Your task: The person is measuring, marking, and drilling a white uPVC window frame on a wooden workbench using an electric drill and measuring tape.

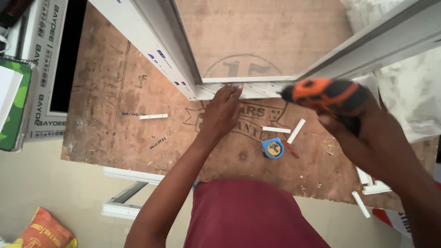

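Head view. The left hand (223, 106) reaches forward with the arm extended, fingers spread narrowly, fingertips pressing the corner of the white frame (239, 87) at 12 o'clock from it. The right hand (353, 120) is wrapped around an orange-and-black drill (324, 94), blurred, at 3 o'clock from the corner. A blue tape measure (273, 148) lies on the plywood table (138, 133), at 5 o'clock from the left hand.

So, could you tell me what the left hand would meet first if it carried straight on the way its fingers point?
The left hand points up-frame; its fingers already seem to touch the white frame corner, so that comes first, though contact is hard to confirm.
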